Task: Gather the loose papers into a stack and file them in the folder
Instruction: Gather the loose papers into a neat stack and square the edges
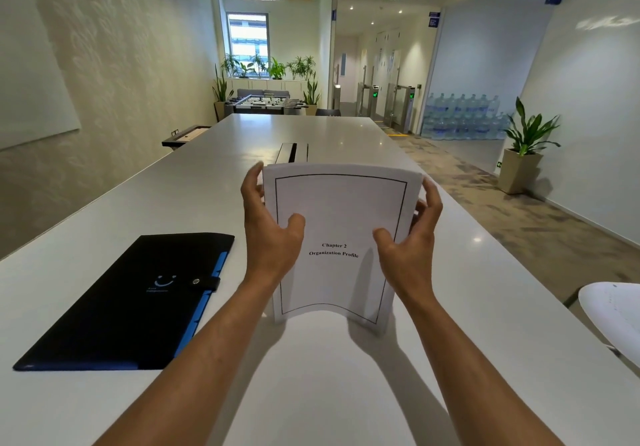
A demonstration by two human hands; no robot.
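Observation:
A stack of white papers (341, 210) stands on its bottom edge on the white table (207, 182), its front sheet bordered in black and reading "Chapter 2 Organization Profile". My left hand (268, 229) grips the stack's left edge, thumb on the front. My right hand (410, 237) grips the right edge the same way. The black folder (128, 303) with blue edging and a snap strap lies shut and flat on the table, to the left of my left forearm.
A dark cable slot (292, 152) is set into the table just behind the papers. A white chair (613, 314) stands at the table's right edge. A potted plant (523, 154) and stacked water bottles (464, 116) are across the carpeted floor to the right.

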